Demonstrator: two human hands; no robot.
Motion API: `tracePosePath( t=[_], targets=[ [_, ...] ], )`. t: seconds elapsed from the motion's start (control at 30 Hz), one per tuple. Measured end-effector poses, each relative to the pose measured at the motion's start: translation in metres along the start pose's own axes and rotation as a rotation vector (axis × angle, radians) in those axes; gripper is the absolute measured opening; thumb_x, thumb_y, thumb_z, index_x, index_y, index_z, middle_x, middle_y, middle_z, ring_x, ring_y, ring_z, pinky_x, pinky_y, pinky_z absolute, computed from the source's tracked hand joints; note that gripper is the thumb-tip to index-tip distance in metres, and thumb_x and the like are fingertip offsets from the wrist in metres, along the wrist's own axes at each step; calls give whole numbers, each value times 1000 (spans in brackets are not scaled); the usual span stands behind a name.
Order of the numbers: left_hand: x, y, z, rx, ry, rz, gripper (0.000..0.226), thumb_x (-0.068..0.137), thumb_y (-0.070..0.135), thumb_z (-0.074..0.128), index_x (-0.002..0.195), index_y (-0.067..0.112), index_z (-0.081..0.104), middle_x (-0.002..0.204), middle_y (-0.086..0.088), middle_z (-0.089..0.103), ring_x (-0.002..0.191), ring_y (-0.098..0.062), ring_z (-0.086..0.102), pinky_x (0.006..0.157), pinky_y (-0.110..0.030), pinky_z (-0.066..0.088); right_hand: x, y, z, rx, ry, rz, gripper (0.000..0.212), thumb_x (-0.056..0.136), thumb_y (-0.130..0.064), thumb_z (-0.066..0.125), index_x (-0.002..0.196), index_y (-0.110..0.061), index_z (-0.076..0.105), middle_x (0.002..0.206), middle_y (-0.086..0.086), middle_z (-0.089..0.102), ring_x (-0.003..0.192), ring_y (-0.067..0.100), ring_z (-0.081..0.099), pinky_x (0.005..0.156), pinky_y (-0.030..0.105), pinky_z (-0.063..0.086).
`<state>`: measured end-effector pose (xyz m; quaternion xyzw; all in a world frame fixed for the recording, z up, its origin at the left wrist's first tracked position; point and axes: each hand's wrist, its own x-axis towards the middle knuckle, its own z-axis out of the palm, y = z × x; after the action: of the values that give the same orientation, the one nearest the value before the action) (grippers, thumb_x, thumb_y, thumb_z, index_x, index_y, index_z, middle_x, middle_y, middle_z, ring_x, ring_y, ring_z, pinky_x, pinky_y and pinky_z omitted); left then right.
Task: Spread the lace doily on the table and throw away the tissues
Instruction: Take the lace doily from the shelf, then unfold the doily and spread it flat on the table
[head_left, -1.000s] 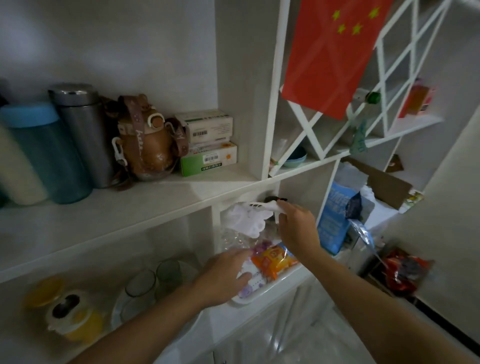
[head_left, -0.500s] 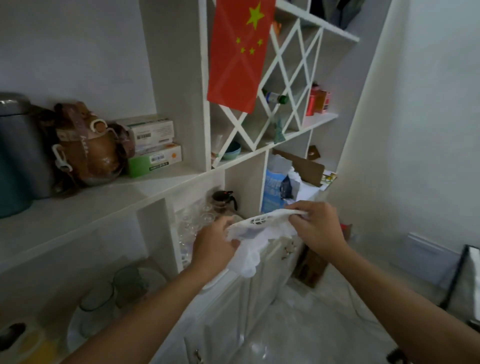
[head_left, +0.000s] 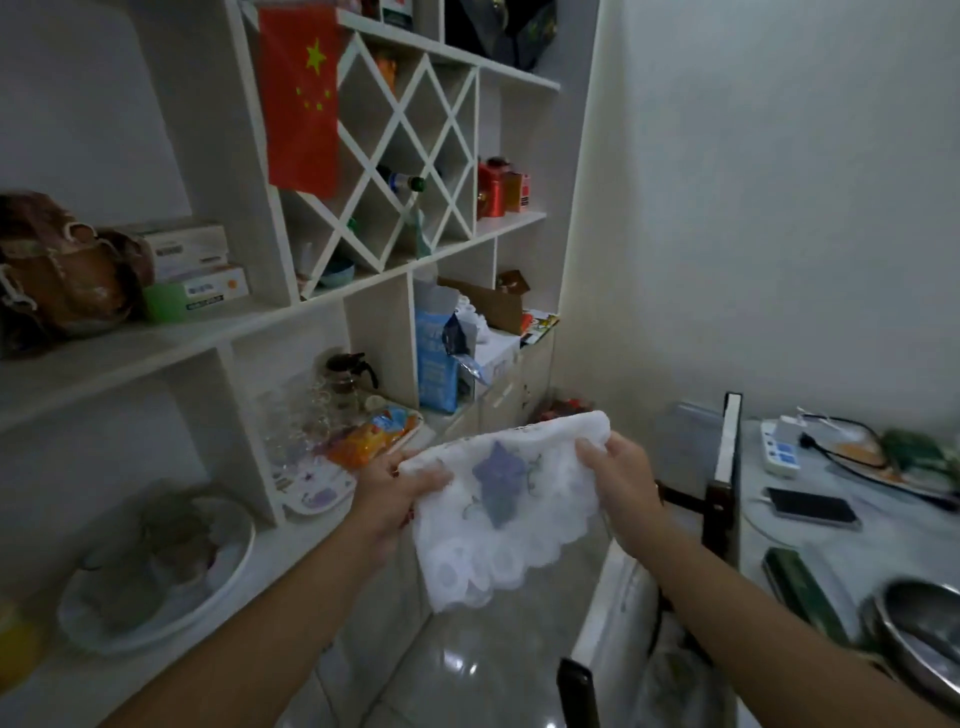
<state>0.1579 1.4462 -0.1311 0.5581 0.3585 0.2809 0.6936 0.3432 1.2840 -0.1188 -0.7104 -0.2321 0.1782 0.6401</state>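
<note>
One doily (head_left: 506, 499) is held up in the air, its top corners gripped by the closed fingers of two hands, left (head_left: 396, 491) and right (head_left: 621, 480).

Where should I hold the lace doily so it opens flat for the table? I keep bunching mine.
Grip the lace doily at its top edge, one corner per hand, coming from each side as the left hand and right hand do. It hangs limp with its scalloped hem down, so gravity unfolds it.

Your left hand (head_left: 400, 491) and right hand (head_left: 621, 478): bare, no gloves, rings or watch; forearms bare, no sleeves in view.
</note>
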Motion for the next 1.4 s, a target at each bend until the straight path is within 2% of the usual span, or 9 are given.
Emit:
tracePosePath(
  t=[0.1,0.33,0.47,0.53,0.63,0.83,1.07,1.17,1.4],
  targets=[
    [-36,-11,27,47,-28,-30,20,77,-3,73,93,5,66,91,-19,71,80,-33,68,81,-51,57,-38,12,-35,-54,70,32,18,93,-8,52,93,-2,69,94,21,73,84,34,71,77,48,58],
    [-88,-17,81,144,-185,-4,29,75,-3,76,99,6,63,92,-17,71,69,-24,68,58,-33,58,-109,20,-110,-66,277,89,19,94,-12,56,82,-22,66,86,5,72,83,24,69,75,37,56],
    [-117,-22,117,190,-361,14,32,79,-1,73,108,10,63,101,-13,70,82,-28,70,65,-38,62,-156,27,-154,-37,434,133,10,94,-13,59,92,-14,69,90,9,73,83,25,69,73,36,59],
    [-133,-30,134,208,-437,10,30,80,2,72,108,14,65,103,-11,70,89,-30,71,68,-42,63,-184,31,-174,-28,510,171,11,93,-16,61,85,-18,68,91,12,74,87,29,71,82,46,60],
    [-163,-44,155,241,-545,-8,27,81,5,72,104,18,68,102,-7,70,87,-24,72,65,-37,62,-231,36,-198,44,647,221,19,93,-12,61,77,-20,67,84,8,72,78,25,68,78,39,57],
    [-231,-66,204,250,-712,-40,31,79,0,72,108,10,67,100,-13,71,90,-30,71,70,-39,63,-316,46,-253,146,867,283,15,89,-10,64,85,4,69,85,17,68,78,24,62,73,40,53],
    [-307,-84,280,261,-874,-68,33,73,-5,76,102,11,70,94,-16,71,72,-24,66,66,-36,60,-403,45,-325,157,1049,285,24,89,-15,65,95,8,69,98,31,72,88,39,71,82,55,58],
    [-345,-93,315,267,-935,-58,30,75,-7,74,96,13,70,91,-16,71,70,-25,64,66,-36,59,-437,45,-361,190,1101,292,29,91,-12,63,100,16,63,103,37,67,77,29,65,71,43,57],
    [-446,-129,412,246,-1005,-89,34,76,-12,70,105,7,70,95,-17,72,79,-28,63,86,-50,56,-512,55,-471,490,1113,317,27,83,-22,76,100,-3,67,93,14,73,80,30,70,73,42,60]
  ],
)
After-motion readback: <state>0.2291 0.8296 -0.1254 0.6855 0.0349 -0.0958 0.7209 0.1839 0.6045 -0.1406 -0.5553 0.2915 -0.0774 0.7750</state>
